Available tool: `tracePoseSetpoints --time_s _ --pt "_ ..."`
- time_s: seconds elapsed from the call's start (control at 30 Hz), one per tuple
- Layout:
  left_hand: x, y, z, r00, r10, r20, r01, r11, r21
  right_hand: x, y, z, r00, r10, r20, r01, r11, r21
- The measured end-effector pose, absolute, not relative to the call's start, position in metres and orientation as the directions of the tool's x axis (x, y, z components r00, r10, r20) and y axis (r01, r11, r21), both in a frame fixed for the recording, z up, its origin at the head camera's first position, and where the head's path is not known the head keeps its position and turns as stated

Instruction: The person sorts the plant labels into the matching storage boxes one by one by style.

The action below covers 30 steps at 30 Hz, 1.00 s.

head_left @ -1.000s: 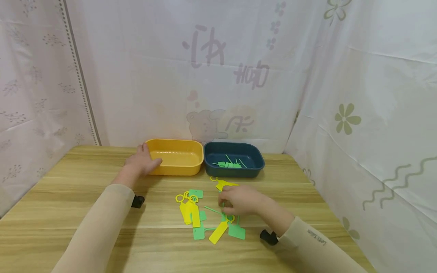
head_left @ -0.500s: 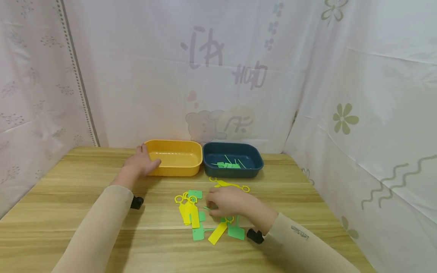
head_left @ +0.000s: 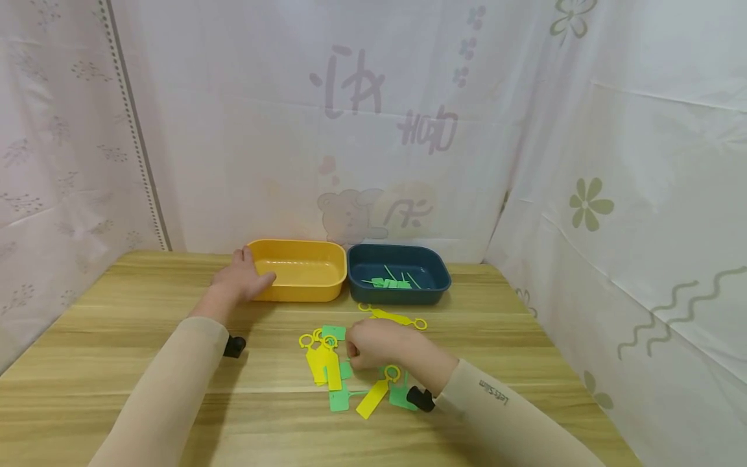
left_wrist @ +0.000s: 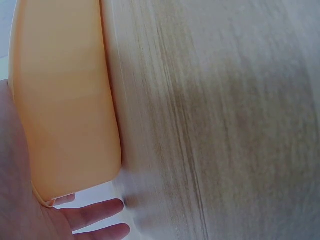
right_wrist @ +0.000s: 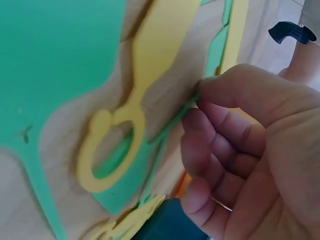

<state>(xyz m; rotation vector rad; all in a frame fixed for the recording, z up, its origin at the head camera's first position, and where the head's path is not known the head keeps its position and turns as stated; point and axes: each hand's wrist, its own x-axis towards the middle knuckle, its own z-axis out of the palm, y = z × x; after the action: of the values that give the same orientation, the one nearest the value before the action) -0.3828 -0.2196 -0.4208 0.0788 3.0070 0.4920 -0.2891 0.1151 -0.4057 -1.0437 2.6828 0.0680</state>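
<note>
At the left corner of a yellow plastic bin [head_left: 303,292], my left hand [head_left: 236,279] rests with its thumb over the rim. In the left wrist view its fingers [left_wrist: 95,213] extend straight past the bin's end wall. My right hand [head_left: 379,344] is low over the scattered tags. The right wrist view shows thumb and forefinger pinching the thin stem of a green plant tag [right_wrist: 172,121], the other fingers curled in. Beside it lies a yellow ring-ended tag [right_wrist: 160,42]. From the head, the right hand covers the pinched tag.
A dark blue bin [head_left: 399,297], holding several green tags [head_left: 392,283], stands against the yellow bin's right side. Overlapping yellow tags [head_left: 332,370] lie left of the right hand, and more yellow tags [head_left: 391,316] lie before the blue bin. A curtain hangs behind the wooden table [head_left: 146,389].
My right hand has moved left across the tags, uncovering the yellow tags in front of the blue bin, and its fingers have closed on a green tag's stem. My left hand stays at the yellow bin.
</note>
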Motion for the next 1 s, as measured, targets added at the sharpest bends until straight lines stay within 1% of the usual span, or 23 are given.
tracePoseSetpoints --time_s 0.17,0.43,0.57,0.7,0.8,1.0 --pt "-0.382 -0.219 -0.42 -0.994 0.065 -0.087 0.034 0.946 0.322 -0.289 0.114 -0.408 -0.71 -0.657 -0.252 -0.673 0.739 -0.033" --pt "-0.383 -0.22 -0.42 -0.995 0.059 -0.083 0.031 0.95 0.311 -0.286 0.116 -0.411 -0.672 -0.714 -0.194 -0.731 0.682 0.019" --pt "-0.385 -0.221 -0.42 -0.995 0.059 -0.083 0.03 0.95 0.311 -0.283 0.117 -0.406 -0.679 -0.717 -0.158 -0.728 0.686 0.013" --pt "-0.384 -0.22 -0.419 -0.995 0.056 -0.084 0.026 0.947 0.319 -0.28 0.119 -0.398 -0.673 -0.733 -0.096 -0.736 0.677 -0.002" --pt "-0.385 -0.22 -0.419 -0.995 0.054 -0.088 0.024 0.948 0.317 -0.278 0.121 -0.392 -0.662 -0.747 -0.057 -0.747 0.664 -0.024" --pt "-0.389 -0.221 -0.423 -0.994 0.059 -0.096 0.026 0.95 0.311 -0.279 0.125 -0.386 -0.666 -0.746 -0.019 -0.743 0.665 -0.076"
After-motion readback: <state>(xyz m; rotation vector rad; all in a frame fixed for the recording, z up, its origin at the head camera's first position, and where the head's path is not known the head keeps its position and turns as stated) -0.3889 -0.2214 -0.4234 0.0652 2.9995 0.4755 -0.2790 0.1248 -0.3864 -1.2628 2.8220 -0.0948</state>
